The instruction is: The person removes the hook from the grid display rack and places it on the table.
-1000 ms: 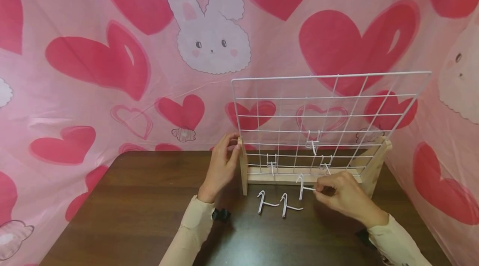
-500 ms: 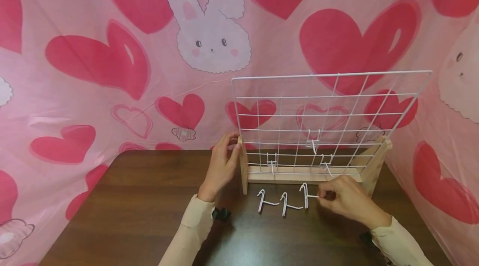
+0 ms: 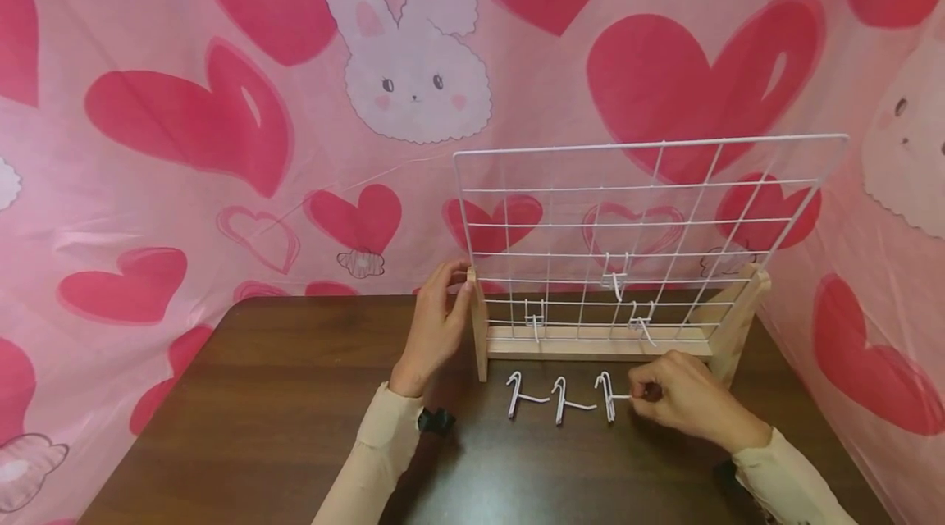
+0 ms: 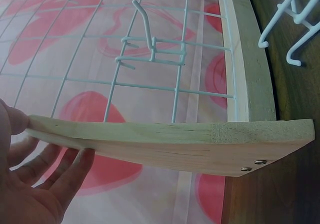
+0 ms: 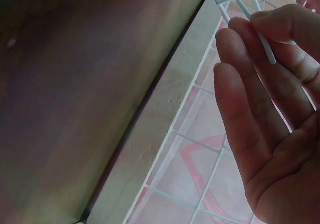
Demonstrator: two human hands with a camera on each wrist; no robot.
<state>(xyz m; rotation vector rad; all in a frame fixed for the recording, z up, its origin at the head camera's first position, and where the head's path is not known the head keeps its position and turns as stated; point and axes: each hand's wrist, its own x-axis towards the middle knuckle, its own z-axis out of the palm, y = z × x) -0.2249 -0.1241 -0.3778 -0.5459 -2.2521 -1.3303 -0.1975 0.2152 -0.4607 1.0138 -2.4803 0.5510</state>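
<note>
My left hand (image 3: 435, 324) grips the top of the left wooden side panel (image 4: 175, 139) of a white wire grid rack (image 3: 650, 145). In the left wrist view its fingers lie against the outer face. My right hand (image 3: 687, 398) pinches a white double-wire hook (image 3: 608, 399) by its prong, low in front of the rack; the right wrist view shows the prong end (image 5: 270, 53) between thumb and fingers. Left of it, a second hook (image 3: 561, 404) and a third hook (image 3: 514, 396) lie on the table.
Three more hooks hang on the grid: an upper hook (image 3: 614, 277), a left hook (image 3: 535, 318) and a right hook (image 3: 641, 320). A wooden base bar (image 3: 591, 350) joins the side panels. The dark wooden table (image 3: 295, 394) backs onto a pink heart-patterned cloth (image 3: 539, 82).
My right hand has brought its hook down and slightly right, into line with the two hooks on the table. My left hand keeps its hold on the side panel.
</note>
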